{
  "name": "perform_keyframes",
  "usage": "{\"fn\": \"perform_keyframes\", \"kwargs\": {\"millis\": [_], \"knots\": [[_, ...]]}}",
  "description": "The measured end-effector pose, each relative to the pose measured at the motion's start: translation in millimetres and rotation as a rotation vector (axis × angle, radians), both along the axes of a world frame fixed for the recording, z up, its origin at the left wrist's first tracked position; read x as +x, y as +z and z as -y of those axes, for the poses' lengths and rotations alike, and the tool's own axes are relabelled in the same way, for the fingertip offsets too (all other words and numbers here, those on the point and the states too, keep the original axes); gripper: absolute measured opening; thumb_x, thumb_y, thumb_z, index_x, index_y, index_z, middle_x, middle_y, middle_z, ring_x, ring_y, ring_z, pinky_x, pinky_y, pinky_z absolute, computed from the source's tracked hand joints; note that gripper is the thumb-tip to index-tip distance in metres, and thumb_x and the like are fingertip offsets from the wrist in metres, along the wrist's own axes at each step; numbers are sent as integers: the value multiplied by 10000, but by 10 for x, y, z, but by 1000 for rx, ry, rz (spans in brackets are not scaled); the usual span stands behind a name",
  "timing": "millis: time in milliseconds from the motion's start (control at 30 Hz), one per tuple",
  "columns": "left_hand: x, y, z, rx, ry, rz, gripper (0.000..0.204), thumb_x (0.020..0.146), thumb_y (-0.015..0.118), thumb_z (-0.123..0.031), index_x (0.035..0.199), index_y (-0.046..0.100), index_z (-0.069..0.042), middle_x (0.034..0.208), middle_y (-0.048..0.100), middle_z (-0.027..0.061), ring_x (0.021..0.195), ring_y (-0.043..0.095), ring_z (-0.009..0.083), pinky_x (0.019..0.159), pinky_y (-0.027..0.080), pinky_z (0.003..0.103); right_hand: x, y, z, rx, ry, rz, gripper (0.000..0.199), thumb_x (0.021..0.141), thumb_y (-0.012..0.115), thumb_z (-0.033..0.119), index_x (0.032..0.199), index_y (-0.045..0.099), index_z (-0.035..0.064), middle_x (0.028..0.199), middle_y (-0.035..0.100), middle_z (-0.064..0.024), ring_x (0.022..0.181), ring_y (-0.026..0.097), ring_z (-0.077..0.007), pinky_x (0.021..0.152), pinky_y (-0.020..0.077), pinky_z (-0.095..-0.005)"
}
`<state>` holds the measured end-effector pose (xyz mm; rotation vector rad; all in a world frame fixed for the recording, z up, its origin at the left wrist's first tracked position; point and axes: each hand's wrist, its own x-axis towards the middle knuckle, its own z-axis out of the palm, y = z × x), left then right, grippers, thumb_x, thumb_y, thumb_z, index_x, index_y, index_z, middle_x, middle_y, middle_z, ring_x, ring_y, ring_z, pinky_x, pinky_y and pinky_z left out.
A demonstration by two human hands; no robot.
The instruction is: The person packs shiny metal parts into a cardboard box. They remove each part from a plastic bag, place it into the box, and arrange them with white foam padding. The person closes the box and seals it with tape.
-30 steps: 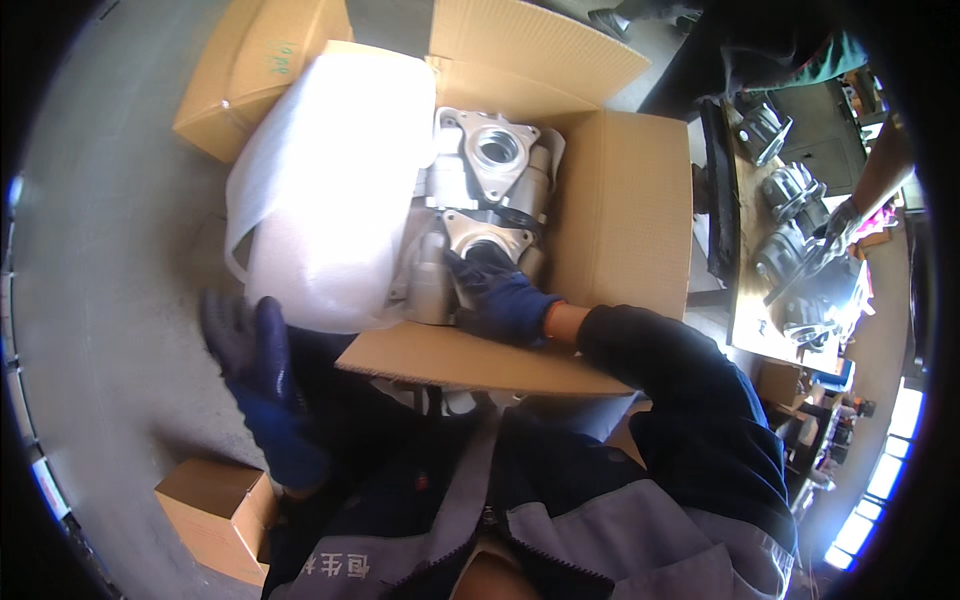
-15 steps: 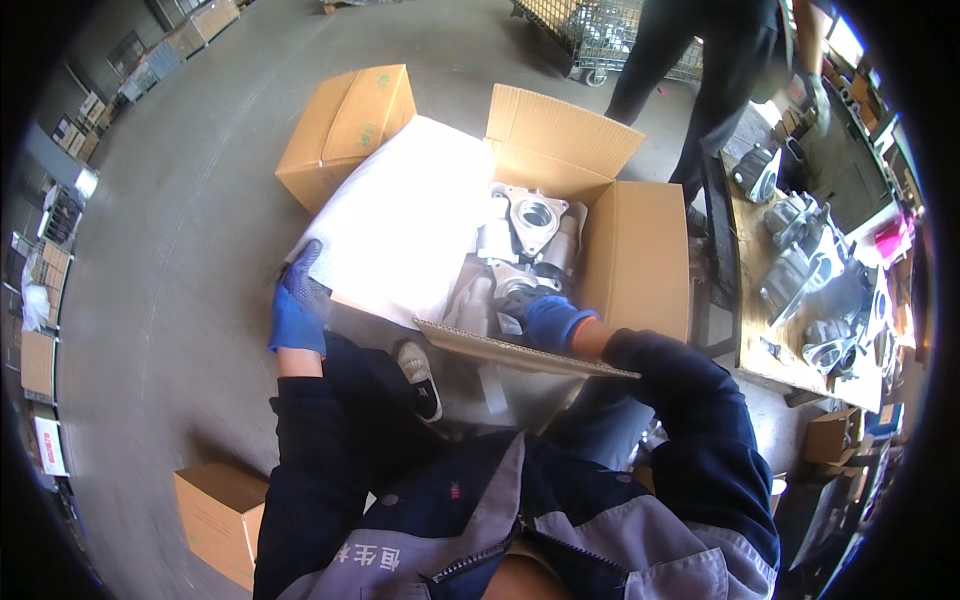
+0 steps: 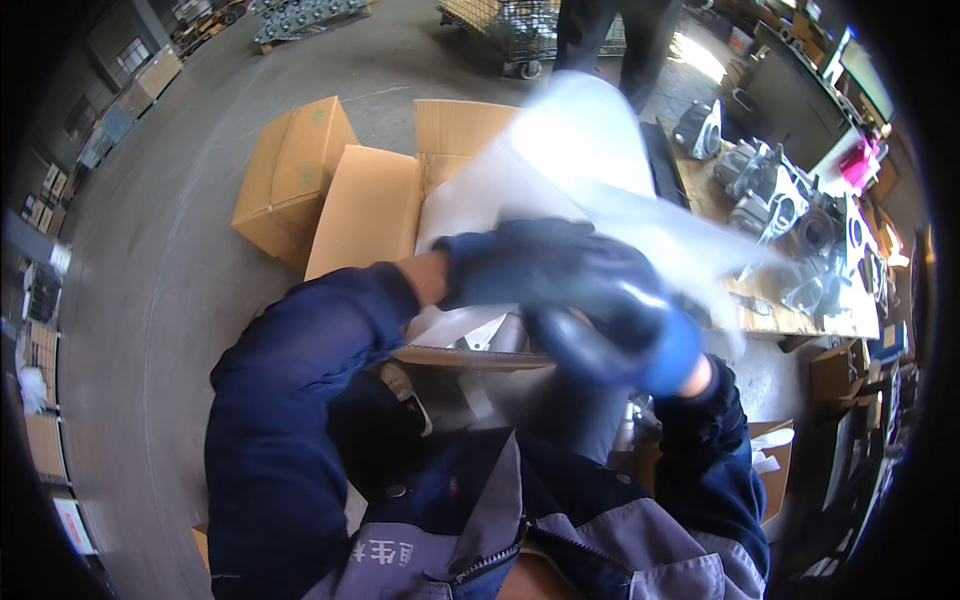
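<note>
Both my hands, in blue gloves with dark palms, meet above the near right part of an open cardboard box (image 3: 365, 205). My left hand (image 3: 510, 262) reaches across from the left and overlaps my right hand (image 3: 625, 335). Motion smears the fingers of both, so their grip does not show. Right behind them a translucent white packing sheet (image 3: 585, 130) rises and spreads out to the right. White sheeting also lies inside the box. Beneath my hands, a bit of a silvery metal part (image 3: 487, 333) shows by the near flap; the sheet and my hands hide the others.
A closed carton (image 3: 295, 180) stands beyond the box on the left. To the right, a wooden bench (image 3: 735, 300) carries several metal castings (image 3: 765, 205). A person in dark trousers (image 3: 610, 45) stands behind, near a wire cage cart (image 3: 520, 30). Another open carton (image 3: 775, 480) is low at right.
My left hand has swung from the sheet's left edge across to my right hand, which has come up out of the box. The sheet has shifted right, over the box. My view has turned somewhat.
</note>
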<state>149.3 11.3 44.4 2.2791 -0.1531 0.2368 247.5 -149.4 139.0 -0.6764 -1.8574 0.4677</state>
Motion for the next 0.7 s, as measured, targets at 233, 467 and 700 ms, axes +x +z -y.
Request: {"fn": "perform_keyframes", "kwargs": {"millis": [233, 467, 700], "knots": [[12, 174, -592, 114, -212, -582, 366, 909, 652, -251, 1240, 709, -103, 1206, 705, 160, 1118, 656, 305, 1008, 500, 372, 681, -1487, 45, -679, -759, 998, 512, 973, 575, 494, 1387, 627, 199, 1554, 481, -125, 1498, 318, -419, 1223, 161, -616], [389, -898, -1189, 914, -113, -310, 663, 878, 676, -338, 1451, 513, -49, 1461, 543, 195, 1322, 529, 372, 1110, 427, 443, 566, -1985, 146, -537, -516, 1246, 651, 887, 632, 549, 1372, 640, 115, 1563, 418, -250, 1512, 241, -469, 1252, 95, -605], [1515, -2348, -1127, 902, 43, -631, 668, 843, 681, -595, 1254, 702, -68, 1340, 652, 172, 1320, 549, 336, 1097, 418, 473, 222, -3267, -284, -656, -236, 1219, 280, 850, 618, 268, 943, 808, 85, 1006, 767, -139, 1013, 693, -372, 976, 445, -556]]}}
